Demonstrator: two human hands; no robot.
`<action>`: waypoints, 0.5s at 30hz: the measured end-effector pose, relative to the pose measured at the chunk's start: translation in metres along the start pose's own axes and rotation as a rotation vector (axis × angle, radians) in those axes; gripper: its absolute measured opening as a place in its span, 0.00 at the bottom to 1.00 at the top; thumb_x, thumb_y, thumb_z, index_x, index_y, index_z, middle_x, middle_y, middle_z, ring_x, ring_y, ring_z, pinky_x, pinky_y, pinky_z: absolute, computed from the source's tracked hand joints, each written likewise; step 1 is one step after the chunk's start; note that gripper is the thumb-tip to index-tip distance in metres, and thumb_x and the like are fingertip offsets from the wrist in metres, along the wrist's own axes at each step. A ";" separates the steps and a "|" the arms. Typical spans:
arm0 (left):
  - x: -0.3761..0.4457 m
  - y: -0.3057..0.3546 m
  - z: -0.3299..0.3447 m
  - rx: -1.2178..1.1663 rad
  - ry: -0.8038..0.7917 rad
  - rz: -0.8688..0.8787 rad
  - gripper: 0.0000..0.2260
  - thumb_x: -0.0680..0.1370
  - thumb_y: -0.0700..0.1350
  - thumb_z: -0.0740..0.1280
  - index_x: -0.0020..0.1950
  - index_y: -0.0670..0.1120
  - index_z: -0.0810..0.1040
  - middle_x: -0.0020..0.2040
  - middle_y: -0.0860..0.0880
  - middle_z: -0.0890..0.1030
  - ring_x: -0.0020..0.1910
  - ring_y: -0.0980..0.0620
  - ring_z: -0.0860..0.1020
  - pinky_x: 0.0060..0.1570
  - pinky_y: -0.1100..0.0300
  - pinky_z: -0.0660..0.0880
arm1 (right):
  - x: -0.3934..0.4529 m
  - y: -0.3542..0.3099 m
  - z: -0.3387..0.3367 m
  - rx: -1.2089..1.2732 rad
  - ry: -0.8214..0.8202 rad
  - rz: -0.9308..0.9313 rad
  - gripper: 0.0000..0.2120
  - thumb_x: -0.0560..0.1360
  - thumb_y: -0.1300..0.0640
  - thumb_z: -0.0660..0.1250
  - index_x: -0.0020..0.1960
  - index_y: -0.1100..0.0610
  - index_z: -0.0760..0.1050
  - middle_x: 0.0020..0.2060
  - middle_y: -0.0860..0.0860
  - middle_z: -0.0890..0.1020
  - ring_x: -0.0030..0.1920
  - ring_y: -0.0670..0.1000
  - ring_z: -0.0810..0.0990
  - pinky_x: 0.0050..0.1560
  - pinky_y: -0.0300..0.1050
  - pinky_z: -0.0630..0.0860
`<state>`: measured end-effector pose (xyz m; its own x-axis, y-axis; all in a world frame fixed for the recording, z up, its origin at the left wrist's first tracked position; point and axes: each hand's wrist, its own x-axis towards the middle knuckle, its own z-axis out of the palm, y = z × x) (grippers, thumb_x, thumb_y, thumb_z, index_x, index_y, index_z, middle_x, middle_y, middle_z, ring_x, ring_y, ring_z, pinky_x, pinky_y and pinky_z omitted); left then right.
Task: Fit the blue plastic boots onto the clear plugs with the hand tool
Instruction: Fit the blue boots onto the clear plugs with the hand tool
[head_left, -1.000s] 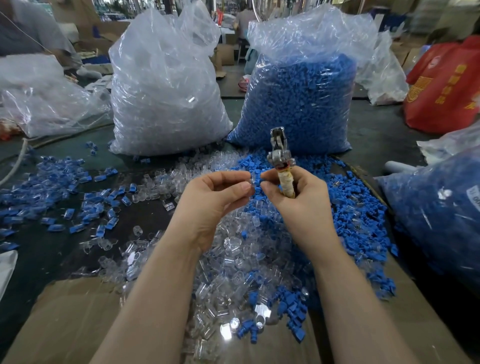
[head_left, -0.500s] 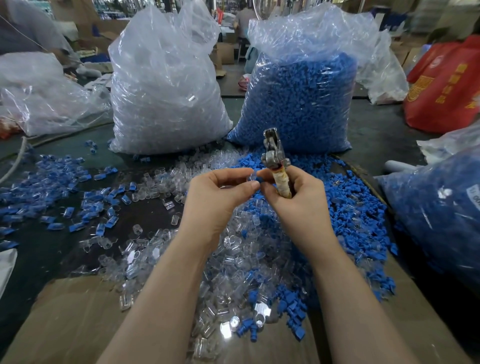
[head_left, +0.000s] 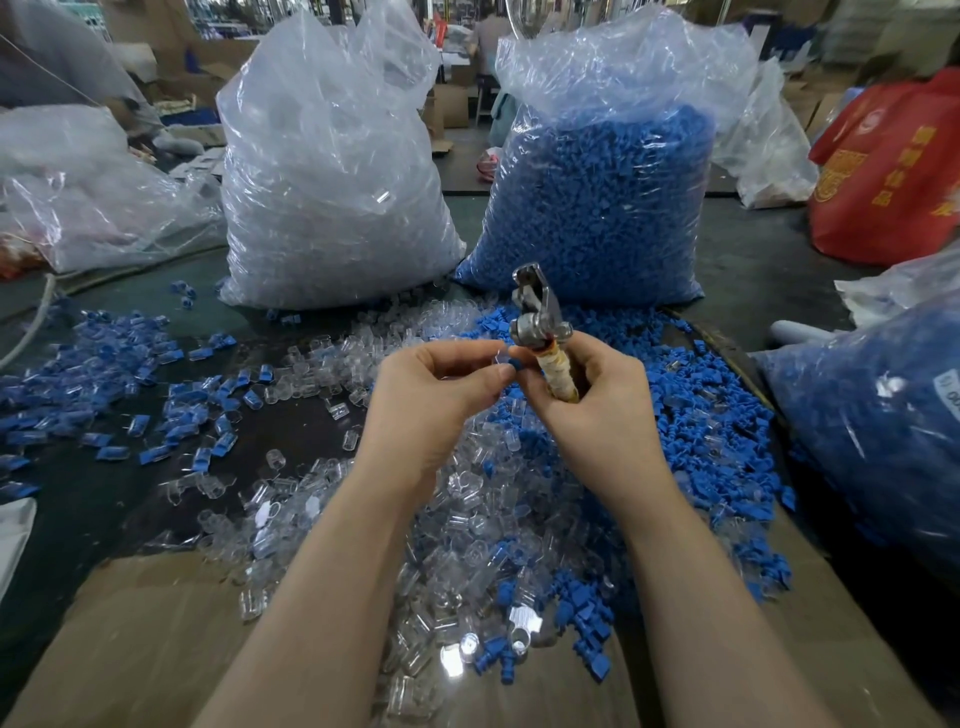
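— While the right hand (head_left: 587, 415) curls round the hand tool (head_left: 540, 332), what's the left hand (head_left: 431, 400) doing?
— Pinching a clear plug (head_left: 500, 359) against a blue boot (head_left: 514, 366) at the fingertips.
— And the counter (head_left: 78, 478)?
— Strewn with loose plugs and boots; behind stand a bag of clear plugs (head_left: 332, 182) and a bag of blue boots (head_left: 597, 208).

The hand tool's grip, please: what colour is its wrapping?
Yellowish-tan wrapping on the hand tool, held in the right hand, seen from the head view.
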<state>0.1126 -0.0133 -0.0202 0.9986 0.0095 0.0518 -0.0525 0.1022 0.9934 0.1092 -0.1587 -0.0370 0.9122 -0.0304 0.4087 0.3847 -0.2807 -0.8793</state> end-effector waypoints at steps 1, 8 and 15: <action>0.000 0.000 0.000 0.000 -0.004 -0.002 0.09 0.72 0.32 0.73 0.45 0.47 0.85 0.43 0.46 0.86 0.44 0.51 0.83 0.50 0.58 0.82 | 0.000 0.000 0.000 -0.008 -0.008 0.000 0.05 0.75 0.62 0.71 0.48 0.54 0.82 0.39 0.55 0.83 0.41 0.58 0.81 0.42 0.54 0.78; 0.002 0.000 -0.002 -0.080 0.073 0.014 0.09 0.74 0.33 0.72 0.48 0.46 0.83 0.42 0.48 0.85 0.46 0.50 0.84 0.50 0.59 0.81 | 0.002 0.004 -0.005 -0.011 -0.007 0.048 0.05 0.76 0.58 0.70 0.50 0.50 0.79 0.41 0.50 0.83 0.42 0.52 0.81 0.43 0.47 0.78; 0.003 0.001 -0.002 -0.108 0.119 0.107 0.10 0.74 0.33 0.72 0.49 0.47 0.82 0.42 0.48 0.84 0.48 0.46 0.83 0.53 0.56 0.81 | 0.004 0.011 -0.017 -0.101 -0.082 0.126 0.04 0.74 0.56 0.70 0.46 0.47 0.78 0.40 0.40 0.82 0.39 0.43 0.80 0.43 0.43 0.77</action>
<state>0.1150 -0.0116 -0.0195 0.9802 0.1426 0.1374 -0.1646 0.2008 0.9657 0.1143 -0.1781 -0.0407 0.9624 0.0056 0.2716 0.2538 -0.3751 -0.8916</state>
